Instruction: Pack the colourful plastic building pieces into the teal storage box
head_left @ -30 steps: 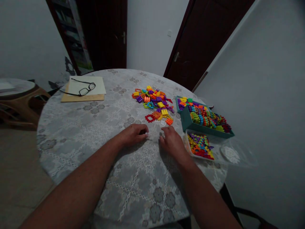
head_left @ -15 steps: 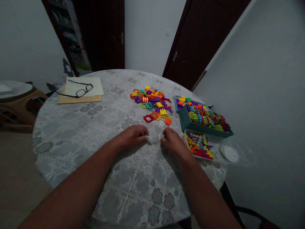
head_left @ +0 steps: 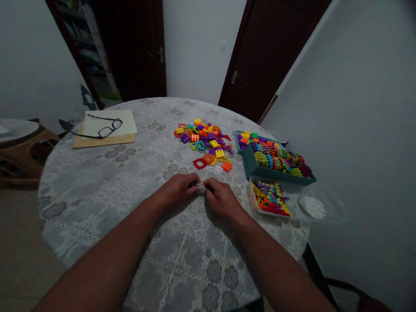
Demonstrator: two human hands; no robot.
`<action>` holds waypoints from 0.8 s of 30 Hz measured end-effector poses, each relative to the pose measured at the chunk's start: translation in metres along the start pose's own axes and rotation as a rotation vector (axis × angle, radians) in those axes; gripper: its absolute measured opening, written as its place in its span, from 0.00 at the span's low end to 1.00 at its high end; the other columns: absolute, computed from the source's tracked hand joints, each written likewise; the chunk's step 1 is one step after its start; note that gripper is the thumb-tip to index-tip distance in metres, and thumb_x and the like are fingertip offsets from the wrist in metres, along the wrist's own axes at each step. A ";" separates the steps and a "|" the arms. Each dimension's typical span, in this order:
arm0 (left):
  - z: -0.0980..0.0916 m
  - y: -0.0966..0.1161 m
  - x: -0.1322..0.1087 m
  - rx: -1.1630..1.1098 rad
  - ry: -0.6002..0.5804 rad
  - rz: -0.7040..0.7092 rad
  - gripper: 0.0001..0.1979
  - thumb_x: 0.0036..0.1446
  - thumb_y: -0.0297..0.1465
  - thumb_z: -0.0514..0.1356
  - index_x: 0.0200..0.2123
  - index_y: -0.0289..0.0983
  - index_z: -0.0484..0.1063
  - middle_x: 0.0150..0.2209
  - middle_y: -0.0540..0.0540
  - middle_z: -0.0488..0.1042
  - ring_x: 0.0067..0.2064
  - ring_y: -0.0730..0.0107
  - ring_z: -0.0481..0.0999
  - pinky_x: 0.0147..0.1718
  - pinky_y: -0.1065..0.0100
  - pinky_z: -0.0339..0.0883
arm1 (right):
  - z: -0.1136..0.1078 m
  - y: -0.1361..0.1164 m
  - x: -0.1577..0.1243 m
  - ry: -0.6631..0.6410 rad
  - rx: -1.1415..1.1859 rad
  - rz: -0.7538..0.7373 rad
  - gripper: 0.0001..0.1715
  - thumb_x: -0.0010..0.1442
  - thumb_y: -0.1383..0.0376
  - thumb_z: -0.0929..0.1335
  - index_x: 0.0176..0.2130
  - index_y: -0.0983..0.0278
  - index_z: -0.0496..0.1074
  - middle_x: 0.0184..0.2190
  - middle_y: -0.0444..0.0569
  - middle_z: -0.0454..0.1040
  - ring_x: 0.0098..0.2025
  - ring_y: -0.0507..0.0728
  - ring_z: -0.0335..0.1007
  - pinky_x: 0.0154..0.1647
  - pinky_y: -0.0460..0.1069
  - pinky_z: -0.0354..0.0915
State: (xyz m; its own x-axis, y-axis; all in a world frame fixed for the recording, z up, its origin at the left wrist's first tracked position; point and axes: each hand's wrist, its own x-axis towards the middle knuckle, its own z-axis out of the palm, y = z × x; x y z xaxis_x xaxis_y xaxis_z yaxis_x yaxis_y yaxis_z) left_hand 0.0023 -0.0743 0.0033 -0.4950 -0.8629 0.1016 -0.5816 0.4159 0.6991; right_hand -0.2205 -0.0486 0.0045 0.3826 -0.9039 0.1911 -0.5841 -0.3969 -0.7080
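Note:
My left hand (head_left: pixel 181 189) and my right hand (head_left: pixel 221 197) meet low over the middle of the table, fingertips pinched together. Between them are small white plastic lattice pieces (head_left: pixel 201 188), partly covered by the fingers. Each hand grips white plastic, but how the pieces touch or join is too small to tell. Just beyond the hands lies a loose white window-like piece (head_left: pixel 219 169), beside an orange ridged block (head_left: pixel 226 166) and a red toothed frame (head_left: pixel 199 163). Behind these spreads a heap of colourful plastic building pieces (head_left: pixel 208 136).
A teal box (head_left: pixel 276 175) full of colourful pieces stands at the right, with a clear tub (head_left: pixel 254 201) in front. A clear lid (head_left: pixel 334 210) holds white pieces. Glasses (head_left: pixel 105 131) rest on papers (head_left: pixel 130 121) at the left of the cloth-covered round table (head_left: pixel 182 277).
My right hand has moved left with its white piece and now meets my left hand. The two white pieces, apart before, are together between my fingers. The view has shifted slightly.

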 end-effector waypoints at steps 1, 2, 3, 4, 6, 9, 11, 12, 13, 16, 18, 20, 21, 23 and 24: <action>0.000 0.000 0.000 0.014 -0.003 0.001 0.10 0.68 0.38 0.61 0.45 0.40 0.78 0.37 0.48 0.82 0.39 0.63 0.78 0.42 0.65 0.66 | 0.000 0.000 0.000 0.000 0.030 0.017 0.14 0.65 0.73 0.66 0.47 0.60 0.77 0.41 0.44 0.83 0.42 0.56 0.77 0.47 0.49 0.67; -0.001 0.001 0.000 0.023 -0.009 0.005 0.10 0.68 0.37 0.61 0.46 0.40 0.78 0.38 0.48 0.82 0.39 0.64 0.78 0.42 0.65 0.66 | -0.001 0.000 -0.001 0.004 0.064 0.034 0.15 0.66 0.72 0.67 0.49 0.59 0.77 0.42 0.44 0.84 0.43 0.56 0.78 0.47 0.49 0.68; -0.001 0.001 0.000 0.027 -0.017 0.010 0.10 0.68 0.37 0.60 0.46 0.40 0.79 0.38 0.48 0.82 0.39 0.64 0.78 0.41 0.66 0.66 | -0.001 -0.001 0.000 0.011 0.093 0.050 0.17 0.66 0.72 0.67 0.51 0.59 0.76 0.43 0.44 0.84 0.44 0.56 0.79 0.48 0.49 0.69; -0.001 0.000 0.000 0.029 -0.026 0.014 0.10 0.68 0.36 0.60 0.46 0.40 0.79 0.38 0.48 0.82 0.38 0.65 0.78 0.41 0.66 0.66 | -0.002 -0.001 0.000 0.017 0.106 0.063 0.19 0.66 0.72 0.67 0.54 0.58 0.75 0.45 0.45 0.84 0.45 0.56 0.80 0.49 0.49 0.70; -0.002 0.000 -0.001 0.033 -0.041 0.014 0.10 0.69 0.36 0.59 0.45 0.39 0.79 0.37 0.48 0.81 0.38 0.65 0.77 0.41 0.66 0.66 | -0.007 -0.001 0.000 0.029 0.029 0.079 0.23 0.66 0.73 0.67 0.58 0.59 0.74 0.49 0.48 0.84 0.47 0.57 0.80 0.51 0.51 0.71; -0.003 -0.003 0.000 0.048 -0.034 0.007 0.10 0.69 0.38 0.60 0.43 0.40 0.78 0.37 0.47 0.80 0.38 0.64 0.77 0.41 0.65 0.66 | -0.022 -0.001 -0.001 0.021 -0.309 0.169 0.19 0.67 0.71 0.68 0.57 0.64 0.75 0.56 0.59 0.80 0.54 0.62 0.78 0.56 0.54 0.69; -0.003 -0.005 0.000 0.057 -0.025 0.013 0.10 0.69 0.38 0.60 0.43 0.40 0.77 0.38 0.46 0.81 0.39 0.63 0.77 0.42 0.64 0.66 | -0.034 -0.002 -0.004 -0.028 -0.535 0.288 0.16 0.70 0.67 0.69 0.55 0.68 0.76 0.57 0.65 0.78 0.56 0.65 0.77 0.56 0.55 0.69; -0.003 -0.005 0.001 0.058 -0.025 0.017 0.10 0.69 0.38 0.60 0.44 0.40 0.78 0.38 0.46 0.81 0.40 0.62 0.77 0.43 0.64 0.66 | -0.039 -0.003 -0.005 -0.067 -0.618 0.346 0.16 0.71 0.64 0.69 0.55 0.69 0.76 0.56 0.67 0.78 0.56 0.67 0.78 0.55 0.55 0.69; -0.003 -0.006 0.001 0.058 -0.025 0.018 0.10 0.69 0.38 0.60 0.44 0.41 0.78 0.39 0.45 0.81 0.40 0.62 0.77 0.43 0.63 0.67 | -0.043 -0.004 -0.007 -0.110 -0.681 0.392 0.17 0.72 0.61 0.69 0.55 0.70 0.76 0.55 0.67 0.79 0.55 0.67 0.78 0.53 0.55 0.69; -0.003 -0.006 0.001 0.048 -0.035 0.015 0.10 0.70 0.39 0.59 0.45 0.41 0.78 0.39 0.45 0.81 0.41 0.61 0.77 0.43 0.63 0.67 | -0.049 -0.006 -0.010 -0.224 -0.778 0.444 0.20 0.74 0.57 0.69 0.56 0.69 0.76 0.53 0.67 0.80 0.53 0.68 0.80 0.50 0.55 0.69; -0.004 -0.006 0.000 0.041 -0.043 0.011 0.10 0.69 0.39 0.60 0.45 0.41 0.78 0.40 0.45 0.82 0.41 0.61 0.78 0.44 0.63 0.68 | -0.049 -0.006 -0.010 -0.263 -0.782 0.451 0.21 0.74 0.56 0.68 0.56 0.68 0.76 0.53 0.66 0.80 0.53 0.68 0.80 0.50 0.55 0.68; -0.004 -0.005 0.000 0.037 -0.047 0.008 0.10 0.69 0.38 0.60 0.46 0.40 0.79 0.40 0.45 0.82 0.41 0.61 0.78 0.44 0.62 0.68 | -0.048 -0.006 -0.009 -0.270 -0.749 0.455 0.20 0.74 0.55 0.68 0.55 0.67 0.77 0.54 0.65 0.81 0.55 0.68 0.80 0.50 0.55 0.68; -0.004 -0.005 -0.001 0.036 -0.048 0.007 0.10 0.68 0.37 0.61 0.46 0.40 0.79 0.40 0.45 0.82 0.41 0.61 0.78 0.44 0.62 0.68 | -0.047 -0.006 -0.008 -0.268 -0.729 0.454 0.20 0.74 0.55 0.68 0.54 0.67 0.77 0.54 0.65 0.81 0.55 0.67 0.80 0.51 0.55 0.67; -0.004 -0.003 -0.001 0.034 -0.053 0.009 0.10 0.67 0.36 0.61 0.47 0.40 0.79 0.41 0.45 0.82 0.41 0.62 0.78 0.44 0.62 0.68 | -0.044 -0.008 -0.006 -0.262 -0.689 0.436 0.18 0.73 0.56 0.68 0.53 0.66 0.77 0.55 0.64 0.81 0.56 0.66 0.79 0.52 0.55 0.67; -0.004 -0.002 -0.002 0.031 -0.058 0.012 0.09 0.67 0.35 0.61 0.46 0.40 0.79 0.41 0.45 0.81 0.41 0.62 0.78 0.45 0.62 0.68 | -0.042 -0.009 -0.006 -0.259 -0.673 0.425 0.18 0.73 0.56 0.68 0.53 0.66 0.77 0.55 0.64 0.81 0.55 0.66 0.79 0.52 0.55 0.67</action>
State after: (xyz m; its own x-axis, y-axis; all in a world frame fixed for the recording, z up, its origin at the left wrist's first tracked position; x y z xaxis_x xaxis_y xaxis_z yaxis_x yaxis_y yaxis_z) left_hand 0.0065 -0.0745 0.0047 -0.5383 -0.8400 0.0678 -0.5947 0.4356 0.6757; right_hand -0.2476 -0.0464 0.0387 0.1378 -0.9655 -0.2210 -0.9870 -0.1152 -0.1119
